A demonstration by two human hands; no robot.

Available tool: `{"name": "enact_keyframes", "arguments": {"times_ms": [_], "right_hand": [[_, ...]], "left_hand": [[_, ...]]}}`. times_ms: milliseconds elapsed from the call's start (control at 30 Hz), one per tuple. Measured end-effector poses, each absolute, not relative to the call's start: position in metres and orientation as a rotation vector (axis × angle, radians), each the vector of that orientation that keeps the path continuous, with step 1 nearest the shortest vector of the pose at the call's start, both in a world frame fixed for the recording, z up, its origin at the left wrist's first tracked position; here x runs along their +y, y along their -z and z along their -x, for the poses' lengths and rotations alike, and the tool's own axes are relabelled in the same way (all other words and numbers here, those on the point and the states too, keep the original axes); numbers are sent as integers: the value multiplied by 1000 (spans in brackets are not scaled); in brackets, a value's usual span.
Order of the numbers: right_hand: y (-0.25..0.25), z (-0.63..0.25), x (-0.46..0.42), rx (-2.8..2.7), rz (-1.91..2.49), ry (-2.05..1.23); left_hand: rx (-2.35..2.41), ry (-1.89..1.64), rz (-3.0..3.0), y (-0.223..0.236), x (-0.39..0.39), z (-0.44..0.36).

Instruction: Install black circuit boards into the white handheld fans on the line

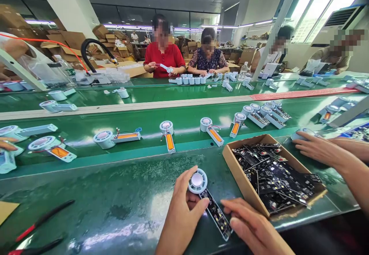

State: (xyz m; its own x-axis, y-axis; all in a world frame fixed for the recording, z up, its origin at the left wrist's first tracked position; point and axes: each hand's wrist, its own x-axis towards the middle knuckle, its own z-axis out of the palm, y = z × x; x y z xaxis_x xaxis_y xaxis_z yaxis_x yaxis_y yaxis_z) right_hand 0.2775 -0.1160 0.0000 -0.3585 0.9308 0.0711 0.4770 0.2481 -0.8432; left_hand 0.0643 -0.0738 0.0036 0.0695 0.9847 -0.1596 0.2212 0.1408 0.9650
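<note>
My left hand [186, 212] is closed round a small pale-blue handheld fan [197, 182], its thumb pressed near the top of the handle. A black circuit board [215, 211] lies in the open handle, which slants down to the right. Beside the handle's lower end is my right hand [250, 224], with fingers stretched out and thumb apart. Its thumb is against or very near the handle's end; I cannot tell if it touches. Just right of the fan, a cardboard box [233, 166] holds many loose black circuit boards [273, 174].
Fans with orange handle inserts [170, 141] line the green conveyor [184, 120] ahead. Black-and-red pliers [43, 220] lie at the lower left. A co-worker's hand [317, 147] rests on a fan at right; another person's fingers show at far left. Several people sit across the line.
</note>
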Motion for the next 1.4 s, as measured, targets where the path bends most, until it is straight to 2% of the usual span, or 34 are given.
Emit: {"name": "enact_keyframes", "arguments": {"times_ms": [100, 300, 467, 633, 800, 1033, 1233, 1400], "right_hand": [[-5, -282, -117, -1917, 1350, -1170], [-13, -267, -106, -1842, 1402, -1280], [-20, -256, -96, -1639, 1354, -1649], [-10, -243, -91, -1617, 1341, -1428], [-6, -243, -92, -1595, 1364, -1380], [-10, -240, -90, -1401, 1150, -1675], [24, -233, -83, -1302, 960, -1712], [39, -229, -79, -1313, 1061, -1699]], "left_hand": [[1378, -915, -1276, -4, -76, -66], [1284, -915, -1290, 5, -80, -59], [1168, -940, -1349, 5, -82, -51], [1207, -922, -1398, -8, -83, -55], [1183, -944, -1475, -6, -81, -55], [1182, -870, -1705, -8, -81, -48], [1121, -904, -1664, -23, -72, -29], [1534, -917, -1517, -37, -34, 8]]}}
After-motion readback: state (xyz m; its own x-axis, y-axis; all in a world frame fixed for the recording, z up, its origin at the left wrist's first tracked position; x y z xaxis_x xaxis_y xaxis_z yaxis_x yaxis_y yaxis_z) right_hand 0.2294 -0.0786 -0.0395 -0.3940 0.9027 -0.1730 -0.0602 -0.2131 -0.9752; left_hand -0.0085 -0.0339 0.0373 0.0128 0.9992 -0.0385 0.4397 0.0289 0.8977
